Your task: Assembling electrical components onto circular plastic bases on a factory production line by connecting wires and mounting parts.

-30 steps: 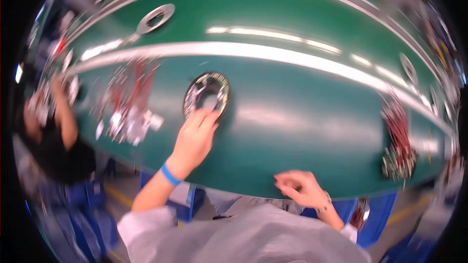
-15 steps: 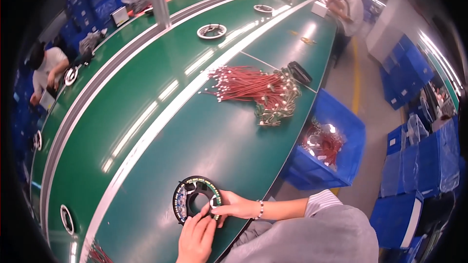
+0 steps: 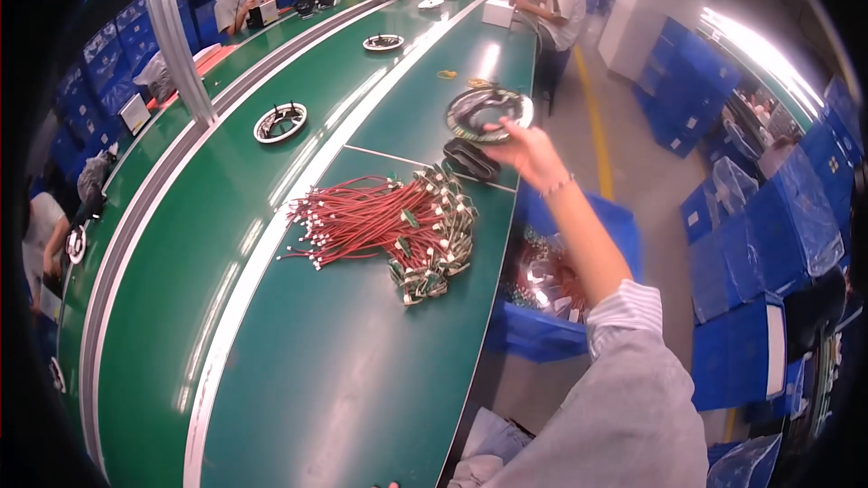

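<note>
My right hand is stretched far out over the right side of the green table. Its fingers and thumb grip the near right edge of a black ring-shaped lamp housing, with small light-coloured parts around its rim. The ring is raised just above and beyond a black curved part lying at the table edge. Left of that, a heap of red wires with white connectors and small green boards lies on the table. Only a fingertip-sized bit of my left hand shows at the bottom edge; its fingers are hidden.
A blue bin with red wires stands beside the table's right edge. White rings sit on the green conveyor to the left. A co-worker is at the far end; others are across the line. Blue crates line the right.
My right hand has carried the ring housing from in front of me forward to the far right of the table. My left hand has let go of it and nearly left the view. The view has shifted.
</note>
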Available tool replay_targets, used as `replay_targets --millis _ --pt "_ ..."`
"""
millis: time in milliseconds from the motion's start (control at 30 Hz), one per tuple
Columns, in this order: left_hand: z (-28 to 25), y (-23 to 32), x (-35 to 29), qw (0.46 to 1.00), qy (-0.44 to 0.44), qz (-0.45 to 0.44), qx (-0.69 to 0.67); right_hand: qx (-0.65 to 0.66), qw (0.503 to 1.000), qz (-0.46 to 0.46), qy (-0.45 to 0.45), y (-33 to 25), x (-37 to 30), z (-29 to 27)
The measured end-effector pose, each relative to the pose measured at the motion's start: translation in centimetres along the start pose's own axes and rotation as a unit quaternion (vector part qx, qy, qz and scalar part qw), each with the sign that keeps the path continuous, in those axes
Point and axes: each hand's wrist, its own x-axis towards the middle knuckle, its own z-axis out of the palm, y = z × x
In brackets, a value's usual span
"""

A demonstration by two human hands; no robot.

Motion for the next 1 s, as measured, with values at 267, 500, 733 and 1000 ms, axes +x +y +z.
replay_targets --millis 267,500,733,1000 --pt "1.0 -1.0 0.4 0.999 -0.012 -0.026 0.014 0.101 0.981 -0.019 0.165 5.6 10.7 -10.5" --pt "0.8 -1.2 -0.1 0.997 -0.050 -0.043 0.037 -0.002 0.947 -0.055 0.317 7.9 13.4 -10.8" --pt "1.5 -1.6 -0.2 0.999 -0.043 -0.019 0.026 -0.038 0.923 -0.034 0.382 8.2 14.4 -11.1" --pt "1.0 -1.4 0.5 1.000 -0.006 -0.009 -0.009 0.103 0.975 -0.039 0.193 8.6 10.8 -9.9"
